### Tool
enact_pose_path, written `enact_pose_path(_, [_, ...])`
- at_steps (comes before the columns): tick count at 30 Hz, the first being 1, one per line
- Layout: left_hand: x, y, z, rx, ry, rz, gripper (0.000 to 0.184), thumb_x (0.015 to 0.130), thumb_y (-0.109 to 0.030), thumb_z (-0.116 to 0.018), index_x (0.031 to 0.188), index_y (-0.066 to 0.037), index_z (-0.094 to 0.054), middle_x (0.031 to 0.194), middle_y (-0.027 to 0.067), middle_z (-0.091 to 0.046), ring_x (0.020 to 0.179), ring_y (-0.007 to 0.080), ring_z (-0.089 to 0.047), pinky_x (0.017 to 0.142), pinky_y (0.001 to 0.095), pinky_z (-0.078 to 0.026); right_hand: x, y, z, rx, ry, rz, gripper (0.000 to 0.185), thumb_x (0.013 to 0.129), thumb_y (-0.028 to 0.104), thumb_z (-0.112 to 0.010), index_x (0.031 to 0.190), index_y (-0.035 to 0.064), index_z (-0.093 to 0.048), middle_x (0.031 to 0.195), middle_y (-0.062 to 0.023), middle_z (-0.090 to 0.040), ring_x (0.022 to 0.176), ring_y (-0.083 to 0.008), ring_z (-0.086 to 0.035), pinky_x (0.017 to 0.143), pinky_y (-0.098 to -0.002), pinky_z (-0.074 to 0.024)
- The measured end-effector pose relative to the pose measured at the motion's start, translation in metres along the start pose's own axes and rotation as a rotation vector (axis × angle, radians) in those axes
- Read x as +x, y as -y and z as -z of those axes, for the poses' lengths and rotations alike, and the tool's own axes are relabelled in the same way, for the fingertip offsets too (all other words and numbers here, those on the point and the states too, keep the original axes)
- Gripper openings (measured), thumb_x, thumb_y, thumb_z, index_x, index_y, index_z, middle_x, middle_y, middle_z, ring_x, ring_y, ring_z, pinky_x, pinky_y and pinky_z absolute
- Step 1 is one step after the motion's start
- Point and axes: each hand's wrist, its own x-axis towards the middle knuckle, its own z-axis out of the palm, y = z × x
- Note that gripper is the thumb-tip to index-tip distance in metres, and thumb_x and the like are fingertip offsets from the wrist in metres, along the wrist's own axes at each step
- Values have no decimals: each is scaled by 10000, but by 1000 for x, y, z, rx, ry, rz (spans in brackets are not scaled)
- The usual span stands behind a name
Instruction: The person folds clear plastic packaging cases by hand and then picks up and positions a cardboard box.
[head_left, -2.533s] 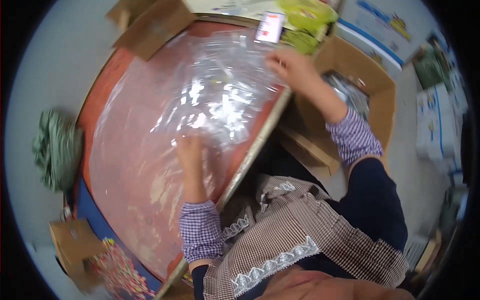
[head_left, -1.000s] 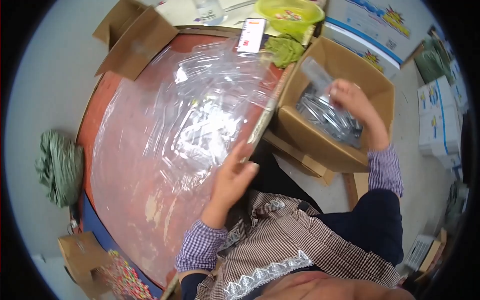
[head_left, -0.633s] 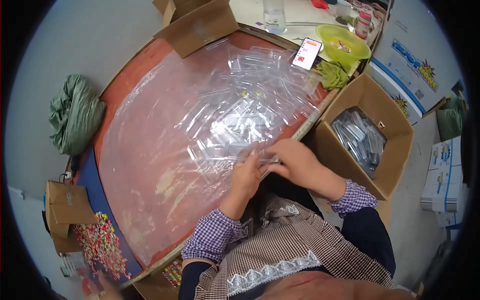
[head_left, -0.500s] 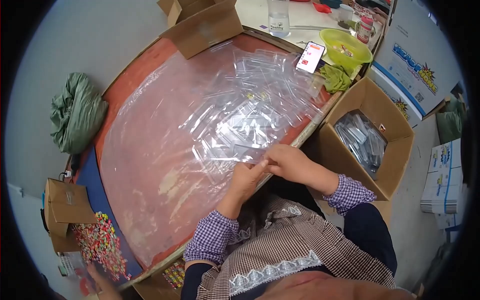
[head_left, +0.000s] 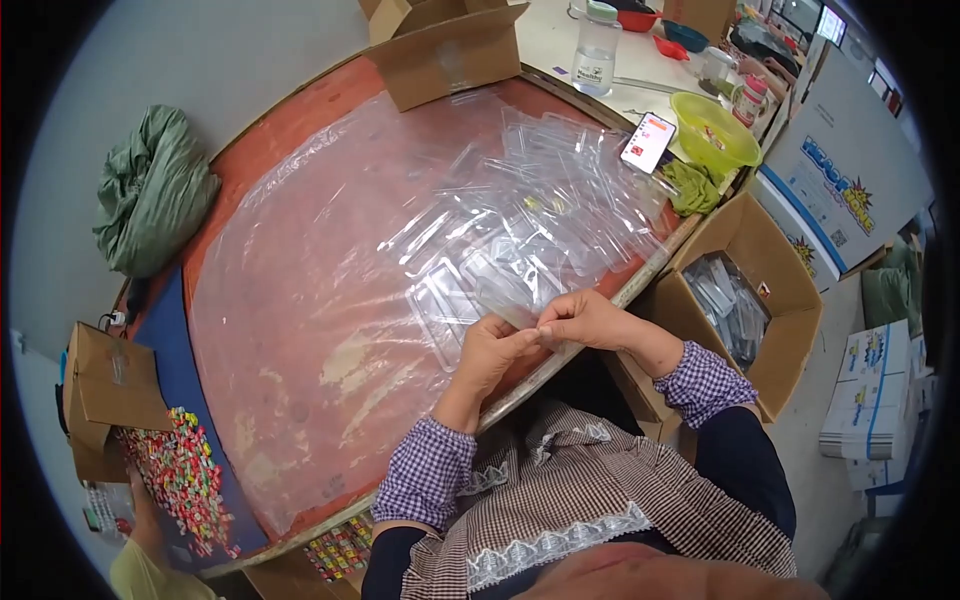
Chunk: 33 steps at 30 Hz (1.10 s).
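Furthest to the left I can see a small cardboard box (head_left: 118, 385), with a co-worker's arm (head_left: 146, 520) in a yellow-green sleeve reaching in below it. Just beside them lies a heap of small red, yellow and green pieces (head_left: 195, 485). Above, a bundled green bag (head_left: 158, 200) rests against the edge of the red counter (head_left: 335, 95), which is mostly covered by a clear sheet (head_left: 285, 270). An open carton (head_left: 455, 60) stands at the back.

At the near edge, the person's left hand (head_left: 492, 352) has thumb and fingers pinched on the near end of a clear plastic piece (head_left: 503, 297). That piece slants away above the front of a loose pile of clear plastic packs (head_left: 570, 200). The right hand (head_left: 588, 320) meets the left, its fingertips closed on the same end.

Behind the pile, a water bottle (head_left: 595, 62) carries a label reading "Healthy". Next comes a phone (head_left: 648, 143), its lit screen showing orange and red patches too small to read, then a green cloth (head_left: 692, 188) and a yellow-green bowl (head_left: 725, 158). A deep cardboard box (head_left: 795, 310) beside the counter holds more clear plastic. Rightmost, a white carton (head_left: 835, 215) bears slanted blue capitals I can't read surely, a starburst and a square code; strapped white cartons (head_left: 868, 390) are stacked below.
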Motion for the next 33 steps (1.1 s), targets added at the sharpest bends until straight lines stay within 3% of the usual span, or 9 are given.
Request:
enact_pose_path(1, [1,-1,-1,-1,-1,-8,274,749,-64,-638,989,32,-547,898,81,-599,778,129,-581,675,220,-485,5,3,3,-7,4,2,118,749,135,-618,764,19,-605,673,-33,-574,644,-73,-513,592,-231,-427])
enact_pose_path(3, [1,-3,-4,-58,-164,-91,290,771,-81,-613,1019,40,-523,906,91,-589,786,143,-581,678,223,-490,22,14,13,-608,-209,235,92,769,101,-581,762,10,-593,682,-6,-585,612,-86,-527,571,-216,-414])
enact_pose_path(7, [2,-7,0,-101,-272,-163,312,787,-77,-591,1060,31,-485,934,93,-574,822,148,-573,687,233,-495,64,81,53,-1361,-961,758,109,753,114,-568,828,35,-582,771,-135,-579,639,-268,-558,578,-311,-445])
enact_pose_path(10, [2,-2,-1,-119,-294,-188,314,789,-66,-588,1068,20,-473,948,91,-569,849,147,-565,696,237,-495,99,97,89,-1309,-1068,811,137,754,133,-574,843,30,-581,815,-134,-582,698,-280,-563,630,-348,-453])
enact_pose_path(13, [4,-5,7,-131,-320,-247,303,786,-57,-590,1059,9,-477,954,90,-568,873,147,-557,706,237,-492,111,79,83,-1246,-650,595,181,748,163,-594,873,33,-580,843,-125,-588,730,-241,-572,665,-350,-454])
enact_pose_path(15, [5,-4,9,-136,-318,-303,323,780,-59,-602,1067,15,-473,953,90,-568,863,143,-557,710,231,-485,73,76,28,-916,-127,282,205,737,173,-624,892,44,-588,836,-107,-595,735,-201,-576,688,-332,-452])
enact_pose_path(17, [4,-1,10,-151,-331,-328,333,777,-60,-608,1070,18,-472,952,90,-568,858,140,-557,712,228,-482,50,58,-2,-831,190,205,225,726,175,-653,894,38,-591,803,-71,-603,732,-133,-566,675,-275,-447])
enact_pose_path(29, [7,7,21,-103,-220,-148,275,774,-87,-622,990,46,-515,918,91,-577,794,136,-569,674,221,-484,45,28,7,-234,198,-38,132,772,145,-616,795,16,-597,689,29,-573,650,-71,-519,576,-243,-430])
enact_pose_path(33, [4,-3,12,-156,-287,-198,162,759,-85,-641,849,19,-553,777,64,-591,711,112,-575,615,207,-478,50,29,6,-154,195,-90,117,784,141,-580,786,25,-598,641,-11,-575,616,-95,-523,553,-234,-423])
